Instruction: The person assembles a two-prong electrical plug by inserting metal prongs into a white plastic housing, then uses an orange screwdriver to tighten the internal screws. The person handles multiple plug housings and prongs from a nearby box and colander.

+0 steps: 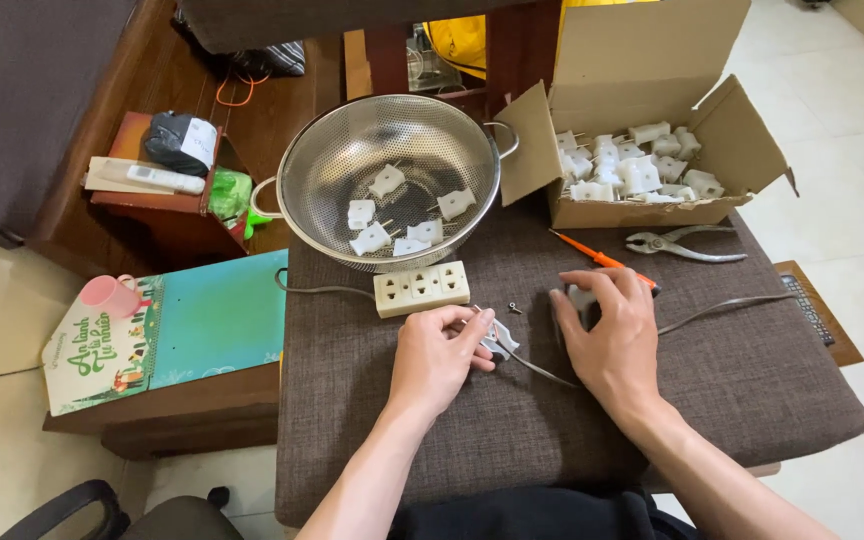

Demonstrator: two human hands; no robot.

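Note:
My left hand [439,352] pinches a small white plug [498,338] with a grey cord [542,371] running out of it. My right hand [607,332] rests palm down on the brown cushion [732,370], covering a small white part; what it grips is hidden. A tiny screw [516,308] lies between the hands. An orange-handled screwdriver [602,260] lies just beyond my right fingers. A cream power strip [421,288] sits just past my left hand.
A metal colander [312,170] holds several white plugs. An open cardboard box [652,210] at the back right holds several more. Pliers [682,243] lie in front of the box. A pink cup [110,295] and green board sit on the left table.

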